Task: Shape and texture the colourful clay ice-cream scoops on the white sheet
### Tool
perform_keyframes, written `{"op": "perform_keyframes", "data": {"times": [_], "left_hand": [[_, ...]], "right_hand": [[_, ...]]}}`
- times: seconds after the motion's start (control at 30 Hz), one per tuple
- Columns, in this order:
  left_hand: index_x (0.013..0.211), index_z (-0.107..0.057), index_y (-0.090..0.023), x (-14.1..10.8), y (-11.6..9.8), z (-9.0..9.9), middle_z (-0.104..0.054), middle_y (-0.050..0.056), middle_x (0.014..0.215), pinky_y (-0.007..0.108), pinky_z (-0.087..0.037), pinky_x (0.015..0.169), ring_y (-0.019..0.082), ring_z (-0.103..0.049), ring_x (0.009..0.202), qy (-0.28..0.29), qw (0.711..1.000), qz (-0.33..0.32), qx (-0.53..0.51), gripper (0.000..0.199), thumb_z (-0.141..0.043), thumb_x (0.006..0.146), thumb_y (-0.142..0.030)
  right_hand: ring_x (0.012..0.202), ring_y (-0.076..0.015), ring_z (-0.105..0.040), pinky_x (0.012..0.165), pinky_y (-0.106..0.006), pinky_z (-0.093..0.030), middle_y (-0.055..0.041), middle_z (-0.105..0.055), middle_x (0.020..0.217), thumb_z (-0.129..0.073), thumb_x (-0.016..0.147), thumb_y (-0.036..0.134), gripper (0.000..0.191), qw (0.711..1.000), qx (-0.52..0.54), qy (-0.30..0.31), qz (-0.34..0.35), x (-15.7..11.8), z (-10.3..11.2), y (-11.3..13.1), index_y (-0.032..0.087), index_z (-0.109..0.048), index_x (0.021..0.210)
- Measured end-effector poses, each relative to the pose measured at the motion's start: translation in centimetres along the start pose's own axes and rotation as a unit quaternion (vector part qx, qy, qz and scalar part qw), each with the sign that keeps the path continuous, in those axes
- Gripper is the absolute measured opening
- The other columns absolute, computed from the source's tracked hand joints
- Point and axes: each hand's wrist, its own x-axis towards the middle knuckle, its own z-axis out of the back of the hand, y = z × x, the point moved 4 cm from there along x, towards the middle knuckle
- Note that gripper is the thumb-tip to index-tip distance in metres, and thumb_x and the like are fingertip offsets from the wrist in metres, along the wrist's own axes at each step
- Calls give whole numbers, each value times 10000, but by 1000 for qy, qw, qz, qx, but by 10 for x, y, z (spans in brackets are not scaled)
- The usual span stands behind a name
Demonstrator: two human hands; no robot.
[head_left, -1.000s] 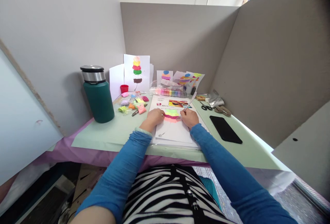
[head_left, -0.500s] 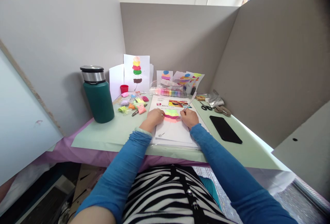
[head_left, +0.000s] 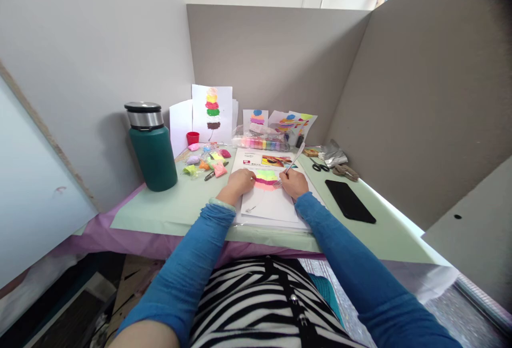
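A white sheet of paper (head_left: pixel 272 208) lies in front of me with soft clay in bands: yellow-green clay (head_left: pixel 266 175) at the top, a magenta strip (head_left: pixel 264 181) below it and pink clay (head_left: pixel 264 187) lowest. My right hand (head_left: pixel 294 183) is closed around a pale fork (head_left: pixel 295 158), its handle slanting up to the right and its tines on the right end of the clay. At the left end of the bands my left hand (head_left: pixel 241 181) rests with fingers pressed together; what they hold, if anything, is too small to make out.
Left stands a green bottle (head_left: pixel 152 156); near it lie bagged clay lumps (head_left: pixel 204 165) and a red cup (head_left: pixel 192 137). Behind are a clay set (head_left: pixel 264 143) and propped pictures (head_left: pixel 204 124). Right lie scissors (head_left: pixel 320 167) and a black phone (head_left: pixel 350 201). Grey partitions (head_left: pixel 276 54) surround the table.
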Motion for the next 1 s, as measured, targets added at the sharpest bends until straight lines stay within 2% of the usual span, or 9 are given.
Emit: {"op": "perform_keyframes", "data": {"times": [1.0], "left_hand": [[1125, -703, -230, 1, 1, -1, -669, 65, 1188, 298, -465, 942, 223, -604, 1098, 1, 1000, -1, 4, 355, -470, 857, -247]], "right_hand": [[924, -206, -635, 746, -245, -396, -104, -712, 995, -421, 915, 307, 317, 1000, 3, -4, 4, 1, -1, -1, 168, -681, 1033]]}}
